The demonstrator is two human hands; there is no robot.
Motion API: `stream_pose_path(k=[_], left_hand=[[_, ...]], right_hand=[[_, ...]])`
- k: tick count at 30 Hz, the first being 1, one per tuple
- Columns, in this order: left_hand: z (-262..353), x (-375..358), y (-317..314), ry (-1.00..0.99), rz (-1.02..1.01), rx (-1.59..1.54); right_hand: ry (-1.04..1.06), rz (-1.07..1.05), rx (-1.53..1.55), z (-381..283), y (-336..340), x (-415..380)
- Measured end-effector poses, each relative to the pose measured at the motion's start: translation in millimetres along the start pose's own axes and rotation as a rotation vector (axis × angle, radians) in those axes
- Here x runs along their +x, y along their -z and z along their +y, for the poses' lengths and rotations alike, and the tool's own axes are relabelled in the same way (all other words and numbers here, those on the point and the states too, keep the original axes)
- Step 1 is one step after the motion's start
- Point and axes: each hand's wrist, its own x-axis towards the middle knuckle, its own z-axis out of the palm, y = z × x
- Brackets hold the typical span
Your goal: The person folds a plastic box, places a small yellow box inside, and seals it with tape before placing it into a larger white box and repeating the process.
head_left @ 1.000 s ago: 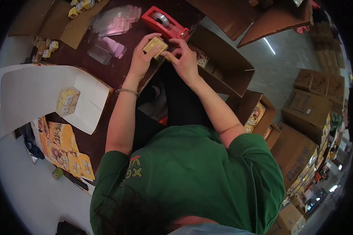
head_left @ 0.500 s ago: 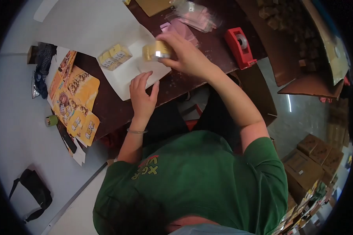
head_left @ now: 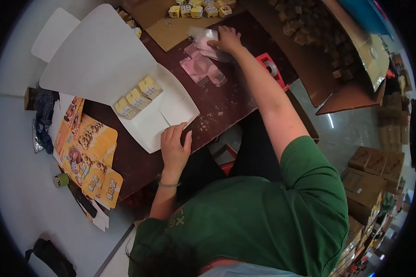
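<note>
My left hand [head_left: 174,144] rests flat, fingers apart, on the near edge of a flattened white carton [head_left: 125,78] on the dark brown table [head_left: 226,104]. A row of three small yellow boxes [head_left: 137,97] stands on that carton, just beyond the hand. My right hand [head_left: 226,39] reaches far across the table and presses on a pile of clear plastic sleeves [head_left: 203,39]; whether it grips one I cannot tell. More pinkish sleeves [head_left: 201,69] lie loose below it.
A red tape dispenser [head_left: 272,69] sits beside my right forearm. Several small yellow boxes [head_left: 198,10] lie on brown cardboard at the far edge. Yellow printed sheets [head_left: 85,157] hang off the table's left end. Open cartons [head_left: 351,51] stand right, stacked boxes [head_left: 370,180] lower right.
My right hand set the small yellow box down with the others on the white carton, then stretched out to the clear sleeves. My left hand moved from the box to the carton edge.
</note>
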Motion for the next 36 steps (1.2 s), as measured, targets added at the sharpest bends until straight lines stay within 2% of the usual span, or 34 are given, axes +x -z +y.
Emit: stream_pose_path(k=[2,5,6,8,9,11,12,14,15,16,18,19,22,23,26,27,29,30,31,33,35,36], left_hand=[[7.7,5.6,-1.3,-0.009,-0.032,-0.03],[19.4,15.8,-0.4,0.048,-0.069,-0.114],[22.2,18.9,-0.3,0.092,-0.044,-0.252],[26.4,29.8,-5.0,0.18,0.011,-0.536],[21.2,33.8,-10.9,0.261,-0.089,-0.844],[21.3,48.0,-23.2,0.292,-0.178,-1.314],[15.3,52.0,-37.7,0.369,-0.28,-1.507],[28.2,55.2,-40.6,0.331,-0.435,-1.695],[42.7,55.8,-36.1,0.365,-0.465,-1.638],[43.9,53.1,-40.1,0.35,-0.512,-1.662],[47.8,45.7,-45.4,0.327,-0.614,-1.709],[63.4,42.3,-47.1,0.37,-0.563,-1.703],[62.4,35.4,-55.2,0.499,-0.588,-1.635],[56.1,31.0,-55.6,0.465,-0.655,-1.616],[49.7,20.7,-43.8,0.403,-0.825,-1.626],[54.5,17.1,-40.5,0.435,-0.828,-1.686],[49.8,4.5,-48.9,0.506,-0.889,-2.031],[54.7,-3.8,-39.4,0.558,-0.936,-2.102],[65.8,-7.1,-45.4,0.426,-0.901,-2.121],[58.1,-15.6,-55.6,0.485,-0.843,-2.03],[58.6,-16.6,-48.0,0.492,-0.73,-1.821],[52.0,-21.1,-51.1,0.458,-0.675,-1.682]], right_hand=[[-0.036,-0.145,-0.023,2.9,8.5,12.4],[0.055,0.039,-0.04,3.6,21.1,18.1],[0.089,0.173,0.112,0.5,31.6,13.0],[-0.127,0.165,0.552,-25.1,71.0,-26.0],[-0.049,0.18,0.83,-22.8,64.5,-47.3],[-0.271,-0.329,1.333,-52.1,89.2,-124.0],[-0.158,-0.391,1.456,-62.7,77.7,-164.0],[-0.094,-0.191,1.1,-71.2,75.3,-217.7],[-0.079,-0.059,0.881,-69.9,82.8,-230.7],[0.087,0.101,0.625,-65.3,104.6,-231.5],[0.141,0.098,0.572,-53.5,123.9,-232.6],[0.298,0.039,0.507,-44.1,121.5,-233.4],[0.228,-0.018,0.712,-47.6,128.9,-242.4],[0.337,0.1,0.571,-48.0,135.1,-241.3],[0.428,-0.068,0.659,-35.2,140.3,-245.9],[0.449,-0.129,0.677,-37.9,145.3,-248.8],[0.474,-0.117,0.668,-42.7,149.6,-255.8],[0.384,-0.278,0.846,-38.6,146.3,-257.6],[0.159,-0.533,1.22,-32.6,141.5,-261.1],[0.224,-0.596,1.538,-27.7,134.7,-265.9],[0.037,-0.125,1.315,-58.4,148.5,-285.3],[0.247,0.002,0.895,-57.9,154.0,-291.9]])
